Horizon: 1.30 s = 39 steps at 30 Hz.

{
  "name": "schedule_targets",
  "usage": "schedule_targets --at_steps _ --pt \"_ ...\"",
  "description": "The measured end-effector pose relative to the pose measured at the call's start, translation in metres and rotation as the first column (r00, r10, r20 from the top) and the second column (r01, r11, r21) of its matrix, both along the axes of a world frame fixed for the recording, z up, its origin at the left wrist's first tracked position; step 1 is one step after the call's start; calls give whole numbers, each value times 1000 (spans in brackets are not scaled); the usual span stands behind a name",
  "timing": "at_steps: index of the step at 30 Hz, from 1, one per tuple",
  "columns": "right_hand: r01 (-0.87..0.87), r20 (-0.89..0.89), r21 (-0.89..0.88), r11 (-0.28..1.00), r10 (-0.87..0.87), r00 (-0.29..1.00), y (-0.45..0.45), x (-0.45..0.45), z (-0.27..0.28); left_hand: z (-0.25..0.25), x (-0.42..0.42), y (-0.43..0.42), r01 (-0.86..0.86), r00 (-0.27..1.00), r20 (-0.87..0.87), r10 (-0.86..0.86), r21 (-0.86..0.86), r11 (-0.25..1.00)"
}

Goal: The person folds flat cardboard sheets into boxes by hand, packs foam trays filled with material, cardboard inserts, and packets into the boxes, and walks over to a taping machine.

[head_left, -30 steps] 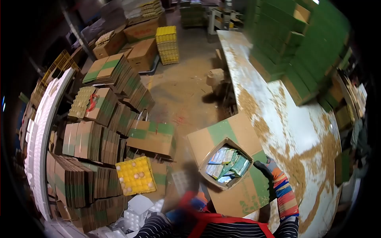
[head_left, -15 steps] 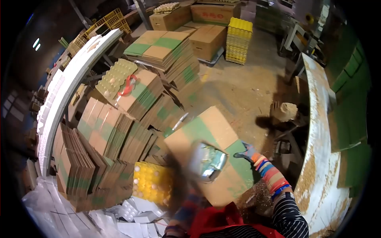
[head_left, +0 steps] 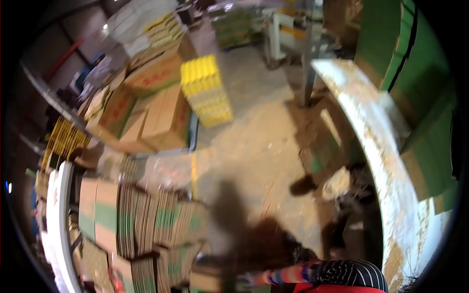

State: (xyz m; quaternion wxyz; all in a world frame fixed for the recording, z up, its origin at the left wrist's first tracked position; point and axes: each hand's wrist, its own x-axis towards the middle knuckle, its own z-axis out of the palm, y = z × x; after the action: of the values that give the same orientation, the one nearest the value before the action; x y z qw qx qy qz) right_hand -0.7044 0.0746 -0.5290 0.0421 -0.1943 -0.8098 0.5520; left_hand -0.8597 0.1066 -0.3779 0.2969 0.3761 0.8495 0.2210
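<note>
My right arm, in a multicoloured striped sleeve cuff, reaches leftward along the bottom edge. My gloved right hand [head_left: 248, 280] is blurred and dim, close to a brown and green cardboard box [head_left: 204, 282] cut off by the bottom edge. Whether its fingers touch or grip the box I cannot tell. My left hand is out of view. Left of the box stand stacks of folded flat cardboard boxes [head_left: 141, 215], brown with green bands.
A tall stack of yellow egg trays [head_left: 205, 90] stands on the floor beside large cartons [head_left: 163, 117]. A white, debris-strewn ledge [head_left: 361, 112] runs down the right side. A white rail [head_left: 61, 215] is at the left, and a grey post [head_left: 309, 63] rises near the back.
My view has swung up and to the right. The box has dropped to the bottom edge, my left hand has left the view, and my right arm now points left.
</note>
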Motion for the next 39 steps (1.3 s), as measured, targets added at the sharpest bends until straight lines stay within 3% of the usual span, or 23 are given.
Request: schedule_targets --at_steps 1,4,6,7,9,10,11,13,17,20,21,25,26,27,29,30,31,32,33,34,35,38,39 --pt "-99 126 123 987 84 988 60 67 96 6 3 61 7 998 63 -8 16 1000" --pt "122 381 -154 980 -55 923 211 203 210 38 16 225 109 978 171 -121 78 991" --pt "371 392 135 919 -394 832 284 280 201 60 24 311 177 957 211 -198 113 978" --pt "357 332 343 869 -468 819 329 309 237 72 24 349 206 945 230 -231 128 970" --pt "465 258 665 585 -763 592 419 334 314 93 21 411 257 922 258 -288 146 955" --pt "716 33 666 209 -967 252 450 325 348 106 20 440 268 913 279 -299 144 953" --pt "755 -60 655 36 -993 99 482 323 381 114 18 466 278 903 298 -311 150 949" --pt "708 -153 677 -201 -979 -132 536 328 381 124 11 509 283 886 336 -320 153 947" --pt "886 -139 324 -333 -943 -304 590 312 342 122 -13 576 270 864 407 -296 121 955" --pt "835 7 491 -247 -958 -287 600 286 325 111 -27 630 182 854 484 -191 66 981" --pt "892 218 432 -136 -944 -249 614 271 359 106 -34 653 152 847 508 -158 54 987" --pt "925 653 292 244 -758 -7 656 283 296 46 -94 810 -14 717 695 -60 100 995" --pt "670 666 299 679 -652 364 668 310 227 109 -68 845 98 812 533 -237 277 956" --pt "890 776 148 432 -608 166 708 295 284 182 -37 881 211 880 313 -359 418 883" --pt "884 804 89 459 -557 208 776 308 256 193 -29 946 5 620 716 -321 406 914" --pt "952 740 139 272 -667 83 821 309 261 145 -53 972 142 738 523 -426 498 856" --pt "916 670 273 293 -742 38 869 319 250 120 -51 992 -89 673 673 -307 486 870" --pt "933 529 357 35 -831 -171 919 314 261 126 -37 1014 8 775 570 -273 423 906" --pt "990 472 109 -88 -872 -129 972 315 323 142 -11 1041 141 844 449 -293 341 929" --pt "995 378 69 -66 -922 -87 1021 320 339 152 10 1066 235 866 371 -337 293 927" --pt "953 321 278 -117 -924 -207 1067 330 310 158 30 1096 306 862 326 -389 278 910" --pt "889 80 324 -323 -927 -367 1172 349 367 175 83 1187 474 809 239 -537 275 837" --pt "834 -3 323 -448 -881 -473 1196 357 392 179 99 1215 511 790 220 -572 280 813"
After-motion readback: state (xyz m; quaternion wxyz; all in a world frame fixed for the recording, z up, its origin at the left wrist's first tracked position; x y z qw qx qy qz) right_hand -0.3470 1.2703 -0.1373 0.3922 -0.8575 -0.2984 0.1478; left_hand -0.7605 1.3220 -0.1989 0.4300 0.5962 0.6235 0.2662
